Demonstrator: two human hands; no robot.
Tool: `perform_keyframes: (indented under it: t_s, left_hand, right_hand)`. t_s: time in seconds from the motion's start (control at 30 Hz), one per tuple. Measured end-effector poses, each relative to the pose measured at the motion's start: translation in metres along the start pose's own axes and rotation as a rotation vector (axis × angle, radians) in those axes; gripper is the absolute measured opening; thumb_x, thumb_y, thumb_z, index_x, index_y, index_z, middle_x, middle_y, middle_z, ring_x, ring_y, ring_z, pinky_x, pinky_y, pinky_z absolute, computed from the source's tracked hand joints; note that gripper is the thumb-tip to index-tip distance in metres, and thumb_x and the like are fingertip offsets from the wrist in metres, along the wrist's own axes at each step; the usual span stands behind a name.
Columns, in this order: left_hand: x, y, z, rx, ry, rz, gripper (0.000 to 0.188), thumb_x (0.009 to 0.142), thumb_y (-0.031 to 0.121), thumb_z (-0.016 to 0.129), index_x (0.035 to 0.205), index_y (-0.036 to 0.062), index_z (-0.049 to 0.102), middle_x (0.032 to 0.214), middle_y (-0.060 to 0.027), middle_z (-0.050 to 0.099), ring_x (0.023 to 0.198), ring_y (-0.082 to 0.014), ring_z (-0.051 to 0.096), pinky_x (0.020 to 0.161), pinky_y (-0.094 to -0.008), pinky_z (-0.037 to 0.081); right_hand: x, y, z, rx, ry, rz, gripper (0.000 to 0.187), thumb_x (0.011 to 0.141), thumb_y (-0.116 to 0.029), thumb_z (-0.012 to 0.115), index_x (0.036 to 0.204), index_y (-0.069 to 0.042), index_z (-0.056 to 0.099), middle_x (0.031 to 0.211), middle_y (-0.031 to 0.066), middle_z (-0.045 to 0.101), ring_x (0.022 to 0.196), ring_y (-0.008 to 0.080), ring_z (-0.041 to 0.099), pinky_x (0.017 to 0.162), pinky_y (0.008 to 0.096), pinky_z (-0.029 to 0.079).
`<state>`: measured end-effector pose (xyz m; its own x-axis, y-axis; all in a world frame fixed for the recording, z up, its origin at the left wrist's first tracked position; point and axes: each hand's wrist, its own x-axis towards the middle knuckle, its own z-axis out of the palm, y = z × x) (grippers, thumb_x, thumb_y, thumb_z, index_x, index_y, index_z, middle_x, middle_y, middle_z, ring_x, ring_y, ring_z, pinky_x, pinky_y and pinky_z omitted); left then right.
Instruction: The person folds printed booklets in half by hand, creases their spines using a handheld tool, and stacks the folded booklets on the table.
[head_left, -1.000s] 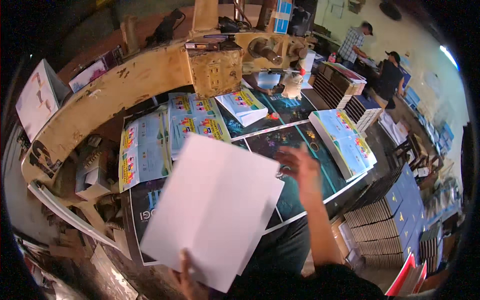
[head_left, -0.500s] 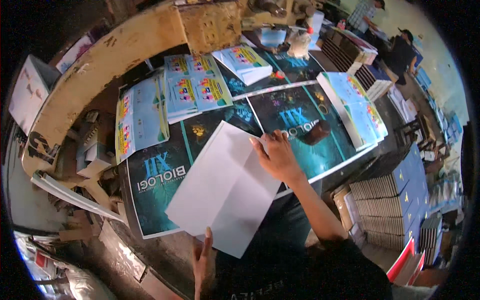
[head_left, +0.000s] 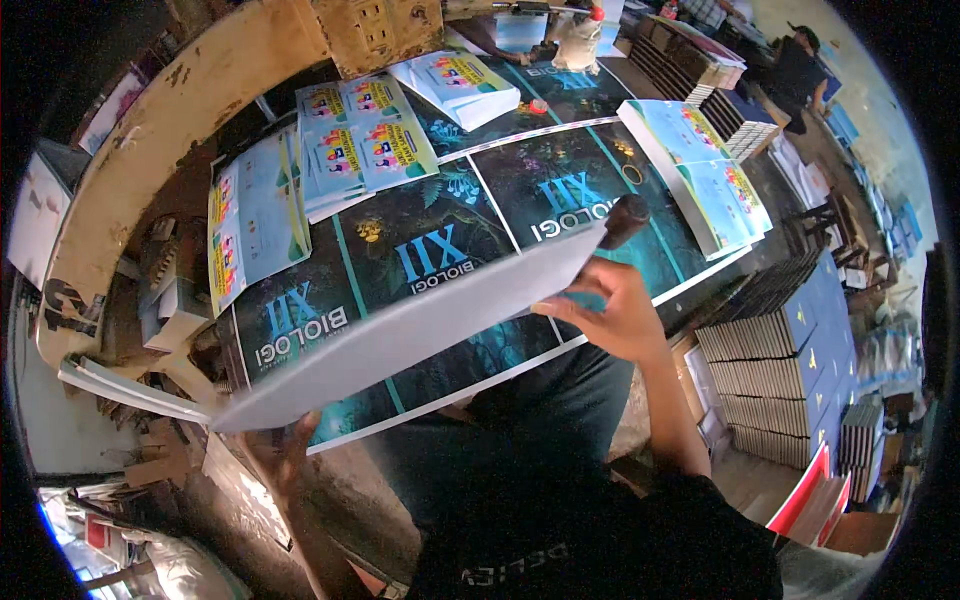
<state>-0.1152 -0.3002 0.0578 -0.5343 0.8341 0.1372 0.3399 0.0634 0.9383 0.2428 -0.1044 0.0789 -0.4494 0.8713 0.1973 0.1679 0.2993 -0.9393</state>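
Note:
A stack of white paper sheets (head_left: 420, 325) stands tilted on its long edge across the front of the table, running from lower left to upper right. My right hand (head_left: 618, 308) grips its right end, thumb and fingers pinched at the edge. At the lower left corner my left hand (head_left: 292, 445) holds the other end from below; it is dim and partly hidden behind the sheets. Under the stack lie large dark teal printed cover sheets (head_left: 470, 235), spread over the table. A dark brown rounded object (head_left: 628, 215) pokes out beyond the stack's right end.
Piles of light blue and yellow printed sheets (head_left: 365, 140) lie at the back left. Another thick pile (head_left: 695, 175) sits at the right. Bound blue books (head_left: 770, 370) stand stacked beside the table. A yellowish machine frame (head_left: 130, 170) curves around the left. A person (head_left: 797, 75) is far right.
The white stack has gone from lying broadside to standing on edge, and swung left. My left hand has moved left with its corner; my right hand has moved right and slightly down.

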Motion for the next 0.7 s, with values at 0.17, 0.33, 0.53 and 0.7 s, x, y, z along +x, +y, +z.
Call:
perform_keyframes:
  t_s: [0.17, 0.33, 0.53, 0.7]
  left_hand:
    - [-0.012, -0.008, 0.043, -0.157, 0.151, 0.117, 0.061, 0.079, 0.013, 0.079, 0.130, 0.0006, 0.048, 0.112, -0.0132, 0.063, 0.110, -0.0233, 0.059, 0.099, -0.0377, 0.045]
    - [0.000, -0.024, 0.030, 0.045, 0.139, 0.160, 0.045, 0.082, 0.017, 0.079, 0.117, -0.0005, 0.058, 0.113, -0.0111, 0.060, 0.103, -0.0193, 0.057, 0.089, -0.0350, 0.047]
    - [-0.018, 0.012, 0.039, 0.094, 0.368, 0.057, 0.024, 0.080, 0.019, 0.080, 0.094, 0.0028, 0.071, 0.080, -0.0064, 0.071, 0.070, -0.0174, 0.066, 0.065, -0.0305, 0.054]
    - [-0.010, 0.004, 0.048, 0.066, 0.239, 0.283, 0.021, 0.081, 0.013, 0.076, 0.100, 0.0055, 0.068, 0.089, -0.0143, 0.071, 0.074, -0.0224, 0.068, 0.067, -0.0353, 0.053]
  right_hand:
    - [-0.020, -0.008, 0.041, 0.007, 0.330, -0.113, 0.035, 0.090, -0.015, 0.068, 0.119, 0.002, 0.058, 0.106, 0.0155, 0.070, 0.100, 0.0246, 0.068, 0.090, 0.0346, 0.051]
    - [-0.003, 0.006, 0.017, -0.254, 0.217, -0.171, 0.017, 0.087, -0.013, 0.069, 0.101, -0.002, 0.068, 0.089, 0.0130, 0.072, 0.082, 0.0246, 0.072, 0.074, 0.0329, 0.054]
    - [-0.015, -0.003, 0.018, -0.462, 0.292, -0.185, 0.013, 0.082, -0.007, 0.074, 0.090, 0.002, 0.069, 0.078, 0.0067, 0.069, 0.073, 0.0072, 0.058, 0.063, 0.0250, 0.046]
    - [-0.032, 0.022, 0.014, -0.455, 0.316, 0.072, 0.026, 0.087, -0.019, 0.071, 0.099, 0.004, 0.071, 0.094, 0.0181, 0.070, 0.085, 0.0249, 0.063, 0.079, 0.0384, 0.049]
